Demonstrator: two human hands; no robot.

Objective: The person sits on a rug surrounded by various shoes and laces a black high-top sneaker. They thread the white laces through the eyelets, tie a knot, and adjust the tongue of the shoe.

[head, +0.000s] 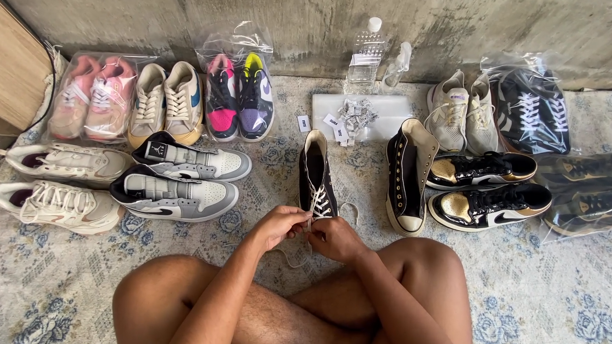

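Note:
A black high-top canvas shoe (316,172) with white laces lies on the patterned rug straight in front of me, toe toward me. My left hand (277,226) pinches a white lace (312,223) at the shoe's toe end. My right hand (336,238) is closed on the lace beside it, almost touching the left. A loose lace end (287,257) trails onto the rug below my hands. The matching black high-top (408,175) lies just to the right, unheld.
Grey-white sneakers (177,178) and cream runners (58,184) lie left; bagged pink (95,97) and pink-purple pairs (241,95) sit behind. Black-gold sneakers (488,188), white and bagged dark pairs are right. A clear bottle (366,55) and small tags (352,116) stand by the wall. My crossed legs fill the foreground.

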